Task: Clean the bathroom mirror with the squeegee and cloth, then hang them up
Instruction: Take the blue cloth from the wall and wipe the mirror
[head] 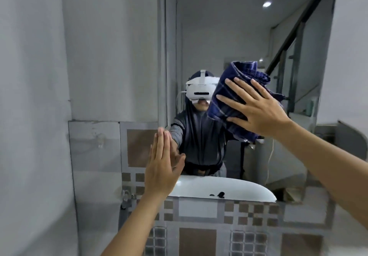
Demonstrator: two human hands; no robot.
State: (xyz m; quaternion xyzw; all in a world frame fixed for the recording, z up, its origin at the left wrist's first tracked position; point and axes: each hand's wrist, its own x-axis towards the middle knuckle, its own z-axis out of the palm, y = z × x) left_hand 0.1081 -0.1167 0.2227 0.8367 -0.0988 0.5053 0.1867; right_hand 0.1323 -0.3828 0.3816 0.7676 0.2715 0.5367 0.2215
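The cloth (235,98) is soft and light, the sort of thing that slumps and bunches wherever it isn't pinned. It gives no firm edge to grip, so the sensible way to work it is with a flat palm over its middle, fingers spread wide to keep as much fabric as possible pressed to the glass. That is how the right hand (258,108) has it now: fully open, fingers splayed, not curled round anything, just pressing the cloth against the mirror (229,27). I'd judge the loose part above the fingertips likely to flop or drag as the hand slides, since nothing holds it there.

It is dark navy with thin pale lines crossing in a check, crumpled into thick folds that rise past the fingertips and hang below the heel of the palm. It looks dry enough to keep its bulk, though I can't tell for certain.

The left hand (161,166) is low and off to the other side, flat and open with fingers together, fingertips at the mirror's left edge, holding nothing (bracing, I'd guess). Glass is hard, smooth and breakable, so even pressure suits it better than a shove.

The squeegee is nowhere I can see.
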